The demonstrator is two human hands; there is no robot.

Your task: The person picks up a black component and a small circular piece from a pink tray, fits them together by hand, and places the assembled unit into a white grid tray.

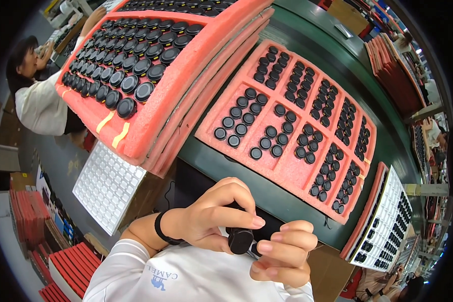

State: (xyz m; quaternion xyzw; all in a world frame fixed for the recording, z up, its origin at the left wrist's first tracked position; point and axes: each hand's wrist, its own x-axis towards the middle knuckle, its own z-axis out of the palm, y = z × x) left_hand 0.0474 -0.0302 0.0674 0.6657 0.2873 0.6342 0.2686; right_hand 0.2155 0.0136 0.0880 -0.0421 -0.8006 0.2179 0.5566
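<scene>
Black cylindrical part (240, 241): likely light, stiff, slightly slippery; best held by side wall. Left hand (206, 219): grip closed round it. Right hand (287, 250): grip half-curled, hold unclear.

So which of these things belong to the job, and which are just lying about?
Seemingly in the job:
- black part in the left hand, right hand beside
- divided pink tray of similar parts

Apparently idle:
- white gridded tray, left
- stacked red sheets, lower left
</scene>
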